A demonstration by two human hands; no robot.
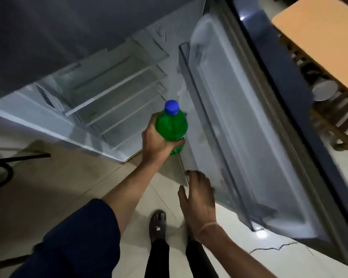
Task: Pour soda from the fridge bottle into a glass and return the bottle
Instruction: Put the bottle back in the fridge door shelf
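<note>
A green soda bottle (172, 125) with a blue cap (171, 107) stands upright in my left hand (156, 144), which grips its lower body. It hangs in front of the open fridge (113, 93), between the bare glass shelves and the door. My right hand (199, 199) is lower, fingers spread, at the inner edge of the open fridge door (249, 127), holding nothing. No glass is in view.
The fridge door swings out to the right with its clear door bin (215, 137). A wooden table (319, 37) with a rack of dishes stands at the far right. A dark chair base (6, 169) sits at the left on the tiled floor. My sandalled foot (157, 225) is below.
</note>
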